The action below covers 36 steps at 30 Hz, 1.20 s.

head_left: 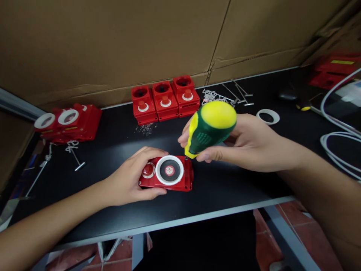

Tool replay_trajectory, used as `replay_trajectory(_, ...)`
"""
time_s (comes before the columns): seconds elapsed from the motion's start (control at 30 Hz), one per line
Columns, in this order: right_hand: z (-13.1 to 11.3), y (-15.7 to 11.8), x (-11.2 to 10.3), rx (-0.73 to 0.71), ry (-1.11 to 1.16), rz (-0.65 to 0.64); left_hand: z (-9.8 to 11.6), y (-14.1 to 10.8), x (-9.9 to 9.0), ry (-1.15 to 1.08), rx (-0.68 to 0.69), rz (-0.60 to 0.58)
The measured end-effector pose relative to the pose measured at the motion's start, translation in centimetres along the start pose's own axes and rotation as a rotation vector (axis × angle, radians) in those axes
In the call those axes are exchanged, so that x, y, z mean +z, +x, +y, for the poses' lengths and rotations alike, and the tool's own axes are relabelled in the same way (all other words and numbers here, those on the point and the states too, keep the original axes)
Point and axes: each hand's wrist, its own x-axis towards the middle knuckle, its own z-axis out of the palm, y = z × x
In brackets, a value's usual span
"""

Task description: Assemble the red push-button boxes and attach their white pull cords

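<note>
My left hand (135, 177) grips the left end of a red box (179, 184), which lies flat on the black tabletop. On that box sit a white ring (158, 170) around a black disc (176, 174) and a small red dome (148, 170) in a white collar. In my right hand (245, 143) is a screwdriver with a fat yellow and green handle (211, 128), held above the box's right end. Its tip is hidden behind the handle and fingers. Near it, a screw head (186, 158) shows at the box's upper right corner.
Several red boxes (166, 107) with open round holes stand at the back. More red boxes (90, 118) with white rings sit at the left. White cords (217, 97) and metal T-bars (239, 92) lie behind my right hand, near a loose white ring (275, 117). Cable coils (332, 150) lie at right.
</note>
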Motion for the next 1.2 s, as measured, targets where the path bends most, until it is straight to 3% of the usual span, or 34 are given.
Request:
replay_trajectory(0.3,1.1,0.0,2.3,0.032,0.097,0.148,0.4,0.4,0.0,0.027,0.020,0.015)
replay_trajectory(0.5,1.1,0.0,1.6,-0.043,0.172,0.053,0.2,0.2,0.0,0.036,0.033,0.022)
replay_trajectory(0.73,0.2,-0.1,1.0,-0.002,0.244,-0.100,0.0,0.2,0.1,0.030,0.043,0.025)
replay_trajectory(1.2,1.1,0.0,1.6,-0.051,0.012,0.093,-0.3,0.0,0.2,-0.017,0.012,0.005)
